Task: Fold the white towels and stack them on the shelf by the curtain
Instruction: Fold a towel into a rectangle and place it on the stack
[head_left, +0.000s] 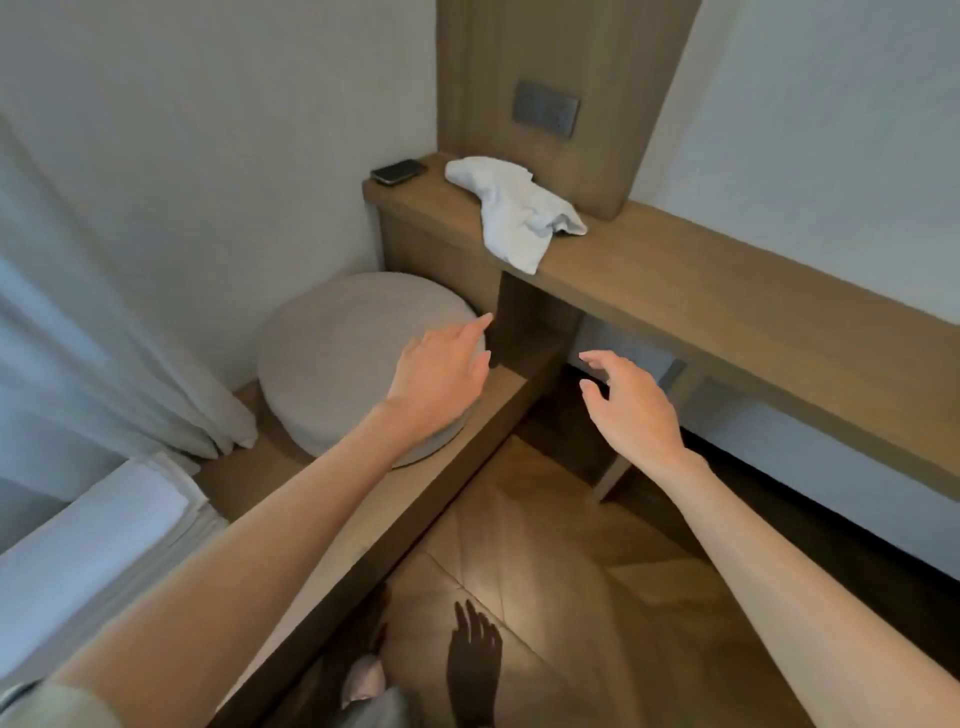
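While both our hands hang empty: one crumpled white towel on the upper wooden ledge.
Our left hand and right hand reach fingers spread, well apart; folded white towels stacked beside the pale curtain. Risk: dragging the draped corner may sweep the nearby dark phone off.

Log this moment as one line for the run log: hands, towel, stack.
left hand: open, empty | right hand: open, empty | crumpled towel: unfolded on wooden ledge | folded towels: stacked beside curtain
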